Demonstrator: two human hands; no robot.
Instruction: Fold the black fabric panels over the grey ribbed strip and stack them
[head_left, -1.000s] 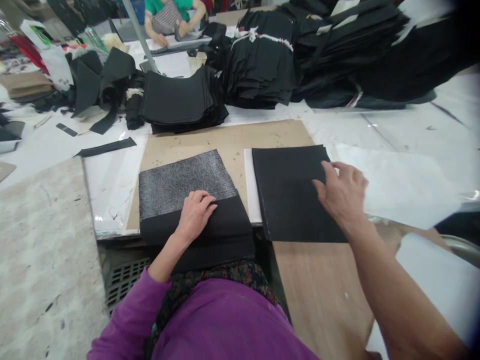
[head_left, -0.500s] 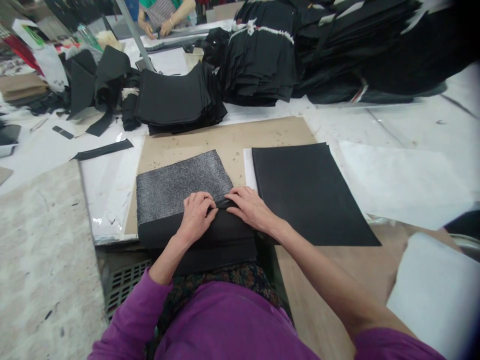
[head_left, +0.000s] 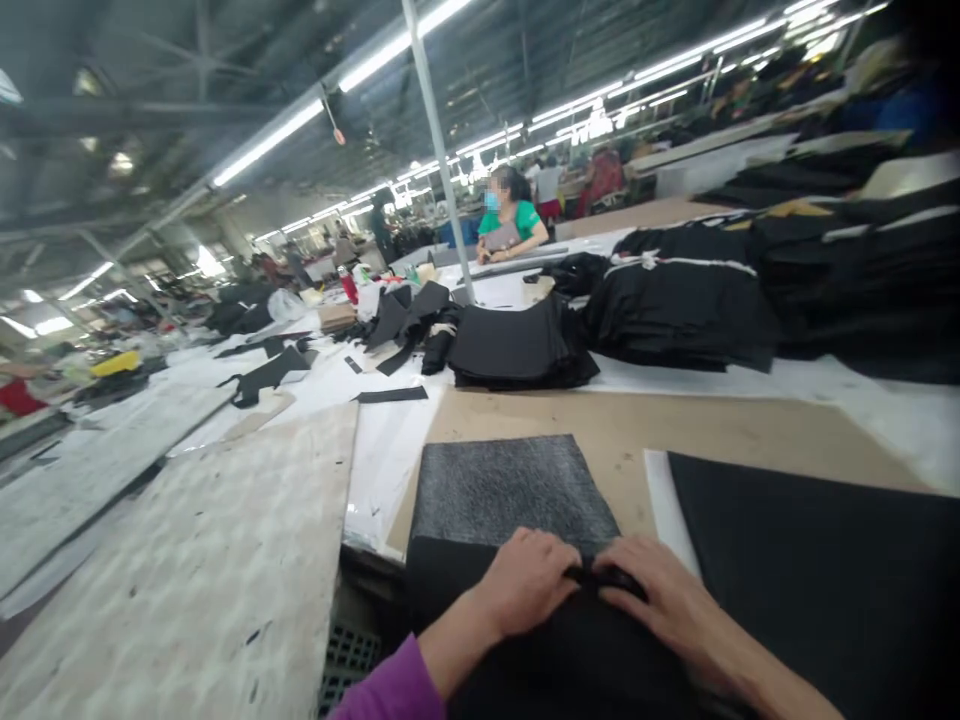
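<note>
Head view, left fingers [head_left: 561, 556] and right fingers [head_left: 628, 552] pinching black fabric [head_left: 454, 580], dark stack [head_left: 502, 342] beyond, pole [head_left: 441, 150] behind

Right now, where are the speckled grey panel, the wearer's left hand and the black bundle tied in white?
Speckled grey panel [head_left: 510, 490]: head view, its exposed middle.
Wearer's left hand [head_left: 527, 582]: head view, back of the hand.
Black bundle [head_left: 675, 318]: head view, front, below the white tie.

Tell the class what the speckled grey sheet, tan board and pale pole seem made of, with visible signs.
Speckled grey sheet: probably matte textile, given its mottled, fuzzy surface. Tan board: perhaps cardboard; it looks flat and dull brown. Pale pole: likely metal, perhaps painted; it looks slim, straight and smooth.
</note>
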